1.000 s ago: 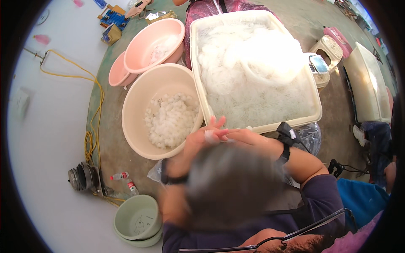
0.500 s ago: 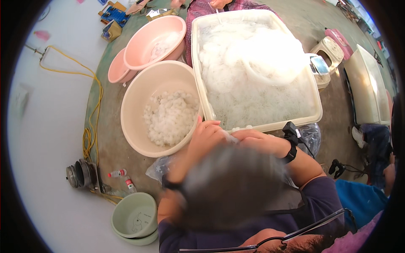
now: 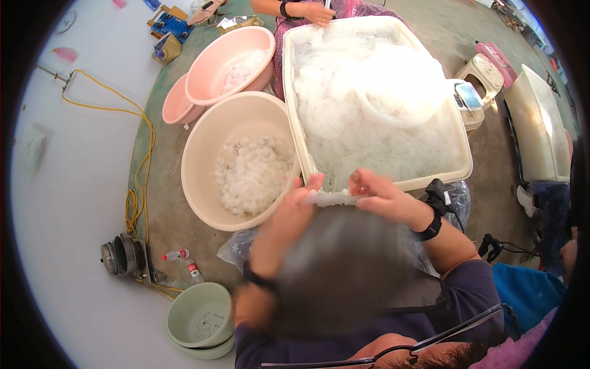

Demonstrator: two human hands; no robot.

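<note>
A short, whitish wad of wet fibre (image 3: 335, 198) is stretched between my hands, just off the near rim of a big cream tub (image 3: 393, 184). My left hand (image 3: 300, 202) grips its left end, fingertips pointing up beside the tub's corner. At its right end is my right hand (image 3: 390, 200), thumb against the fibre and forefinger raised and bent. White fluffy fibre (image 3: 332, 92) fills the tub, heaped in the far part and thin and wet in the near part. Left of it, a cream round basin (image 3: 200, 160) contains white cocoon-like lumps (image 3: 252, 175).
Two pink basins (image 3: 196, 67) stand at the far left, green basins (image 3: 200, 301) at the near left. Beyond the tub is another person's hand (image 3: 319, 13) at its rim. A small scale (image 3: 467, 98) adjoins the tub's right side. Yellow cable (image 3: 147, 172) runs along the floor.
My hands have drawn apart and the fibre between them now shows as a stretched strip. Across the tub, the other person's hand and forearm have come further into view.
</note>
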